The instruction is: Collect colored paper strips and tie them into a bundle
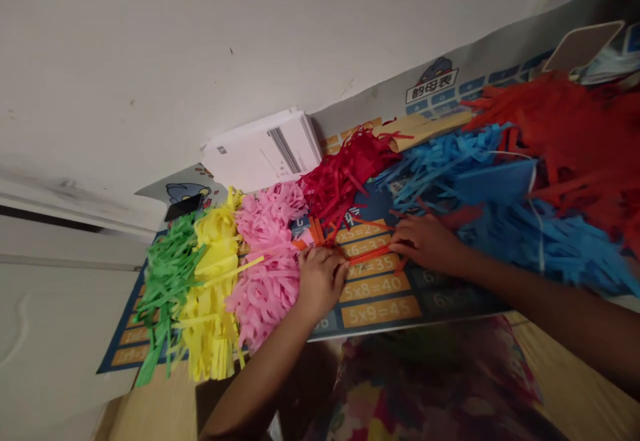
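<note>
Both my hands rest on a blue multiplication-table mat (380,311) on a table. My left hand (320,281) is curled, fingers pressed down on the left end of an orange paper strip (370,254). My right hand (425,241) pinches the strip's other end with closed fingers. More orange strips (316,229) lie just beyond my left hand. Piles of cut paper strips surround the hands: pink (265,261), yellow (213,288), green (165,281), dark red (345,174), blue (480,188) and orange-red (575,134).
A white wall rises behind the table. A stack of white paper (265,151) leans at the wall. A dark phone (183,206) lies by the green pile. A rolled tan sheet (425,128) lies behind the blue strips. Colourful patterned fabric (425,388) is below the table edge.
</note>
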### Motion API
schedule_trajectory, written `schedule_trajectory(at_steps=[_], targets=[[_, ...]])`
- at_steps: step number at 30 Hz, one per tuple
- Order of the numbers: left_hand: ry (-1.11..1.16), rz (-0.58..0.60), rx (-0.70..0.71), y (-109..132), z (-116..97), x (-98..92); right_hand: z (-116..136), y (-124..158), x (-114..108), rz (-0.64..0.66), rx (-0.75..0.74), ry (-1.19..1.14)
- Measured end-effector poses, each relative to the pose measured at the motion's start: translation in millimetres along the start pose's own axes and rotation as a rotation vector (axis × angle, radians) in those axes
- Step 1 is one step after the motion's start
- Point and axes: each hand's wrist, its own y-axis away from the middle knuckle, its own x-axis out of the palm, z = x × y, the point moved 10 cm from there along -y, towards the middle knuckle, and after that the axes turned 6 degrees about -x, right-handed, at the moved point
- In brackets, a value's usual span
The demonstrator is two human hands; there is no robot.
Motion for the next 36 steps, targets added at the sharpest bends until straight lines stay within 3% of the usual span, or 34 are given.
schedule_trajectory(at_steps=[11, 13, 17, 21, 24, 28, 32, 36], targets=[[-0.031, 0.058, -0.071, -9, 5, 8.3, -12, -5, 5, 0.065, 0.138, 0.02], [-0.048, 0.024, 0.002, -6, -2, 4.1, 0, -5, -1, 0.037, 0.081, 0.089], [-0.159, 0.005, 0.281, 6, -36, 2.8, 55, -7, -8, -0.01, -0.266, 0.308], [-0.261, 0.027, 0.358, 3, -55, 6.6, 82, -8, 2, 0.042, -0.471, 0.45], [-0.269, 0.029, 0.332, -6, -58, 7.1, 78, -14, 5, 0.073, -0.446, 0.46], [-0.263, 0.002, 0.32, -12, -58, 8.2, 71, -18, -3, 0.015, -0.345, 0.452], [-0.308, -0.058, 0.363, -5, -60, 9.7, 85, -10, -2, -0.026, -0.355, 0.478], [-0.288, -0.032, 0.389, 7, -56, 13.1, 86, 4, 4, -0.007, -0.39, 0.471]])
